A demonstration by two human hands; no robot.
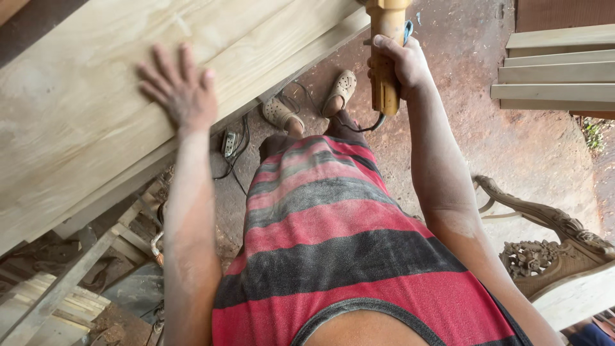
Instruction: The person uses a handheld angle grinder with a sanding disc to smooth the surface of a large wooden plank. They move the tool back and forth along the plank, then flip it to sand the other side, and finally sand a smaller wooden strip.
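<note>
We press our left hand (181, 90), fingers spread and palm flat, on the big pale wooden panel (83, 109), near its lower edge. This edge runs in a diagonal from the low left up to the top middle, and a narrow wooden strip (301, 61) follows it. Our right hand (400, 64) is closed around the yellow power tool (386, 57), which stands upright just beside the end of the panel edge; its black cable (365, 127) hangs under the handle. Between the panel and the stacked boards (557, 70) at the right, the reddish floor (512, 147) is open. A carved chair frame (551, 243) stands close at our right elbow. A small white power strip (229, 143) lies on the floor under the panel.
</note>
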